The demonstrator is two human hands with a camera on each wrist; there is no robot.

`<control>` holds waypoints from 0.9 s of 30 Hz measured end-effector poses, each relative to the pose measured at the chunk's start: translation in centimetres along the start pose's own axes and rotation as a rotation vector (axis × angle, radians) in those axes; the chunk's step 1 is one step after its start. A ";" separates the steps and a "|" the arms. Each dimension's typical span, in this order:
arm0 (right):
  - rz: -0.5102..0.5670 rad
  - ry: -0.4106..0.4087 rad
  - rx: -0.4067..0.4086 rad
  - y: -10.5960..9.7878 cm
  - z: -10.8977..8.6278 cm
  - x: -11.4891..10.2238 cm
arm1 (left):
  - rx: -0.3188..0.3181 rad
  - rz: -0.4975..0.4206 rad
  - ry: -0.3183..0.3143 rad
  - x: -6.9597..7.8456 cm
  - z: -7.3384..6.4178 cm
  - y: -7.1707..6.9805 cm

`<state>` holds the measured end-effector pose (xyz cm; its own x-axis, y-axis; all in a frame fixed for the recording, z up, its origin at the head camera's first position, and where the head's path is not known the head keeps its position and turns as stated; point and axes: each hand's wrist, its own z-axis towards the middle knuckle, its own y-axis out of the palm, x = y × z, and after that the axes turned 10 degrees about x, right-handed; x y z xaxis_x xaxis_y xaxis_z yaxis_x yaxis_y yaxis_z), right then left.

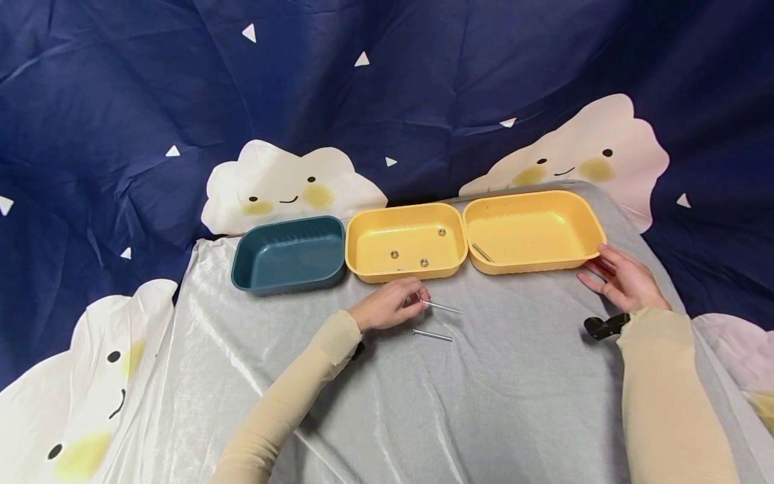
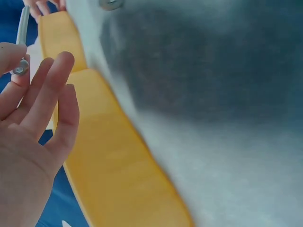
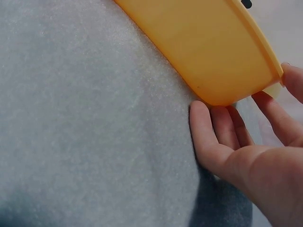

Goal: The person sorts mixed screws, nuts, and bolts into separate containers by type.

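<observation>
My left hand [image 1: 392,304] pinches a silver bolt [image 1: 443,307] at its head end between its fingertips, close over the cloth in front of the middle yellow container [image 1: 406,275]. In the left wrist view the bolt [image 2: 22,33] points up from the fingertips, its other fingers spread apart. A second bolt [image 1: 433,335] lies on the cloth just below that hand. At the right, my right hand [image 1: 629,279] rests its fingers against the near right corner of the larger yellow container [image 1: 538,264]. In the right wrist view its fingertips [image 3: 201,111] touch the container's outer wall [image 3: 208,56].
Several small metal pieces, among them nuts [image 1: 394,255], lie in the middle container. Thin greenish rods [image 1: 482,253] lie at the left end of the larger one. A dark teal container [image 1: 290,288] stands at the left of the row. Grey cloth [image 1: 514,390] covers the table.
</observation>
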<state>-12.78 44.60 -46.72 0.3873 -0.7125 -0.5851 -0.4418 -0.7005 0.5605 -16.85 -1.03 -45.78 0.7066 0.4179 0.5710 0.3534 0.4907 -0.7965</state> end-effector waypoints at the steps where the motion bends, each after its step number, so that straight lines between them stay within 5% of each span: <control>1: -0.002 0.000 -0.001 0.0 0.0 0.0 | 0.007 0.002 0.010 0.1 0.2 -0.1; 27: -0.018 -0.017 -0.006 -0.1 0.1 0.1 | 0.172 0.083 0.017 3.2 5.3 -2.3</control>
<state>-12.76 44.62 -46.90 0.3816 -0.6990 -0.6048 -0.4298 -0.7135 0.5534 -18.60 3.27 -41.08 0.7394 0.4505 0.5003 0.1845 0.5790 -0.7941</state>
